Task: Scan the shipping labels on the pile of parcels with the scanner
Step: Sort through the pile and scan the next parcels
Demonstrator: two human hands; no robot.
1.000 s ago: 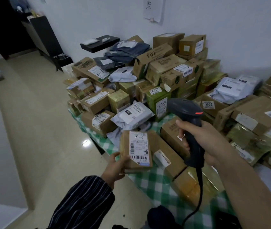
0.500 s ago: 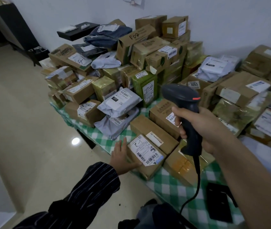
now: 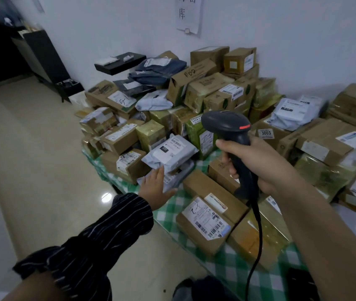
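The right hand's (image 3: 257,164) fingers curled round the scanner (image 3: 227,124) grip, held above the parcels (image 3: 205,92) piled on the bench (image 3: 227,268). The left hand (image 3: 154,185), fingers straight, touched a grey mailer bag (image 3: 176,178).

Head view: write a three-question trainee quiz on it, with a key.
1. True or false: the right hand grips the scanner by its handle.
2. The left hand reaches, fingers straight, to: A) the grey mailer bags; B) a black tray; C) the box marked 3003.
3. Fill in: the tablecloth is green and white ____.

Key: 1 true; 2 A; 3 checked.
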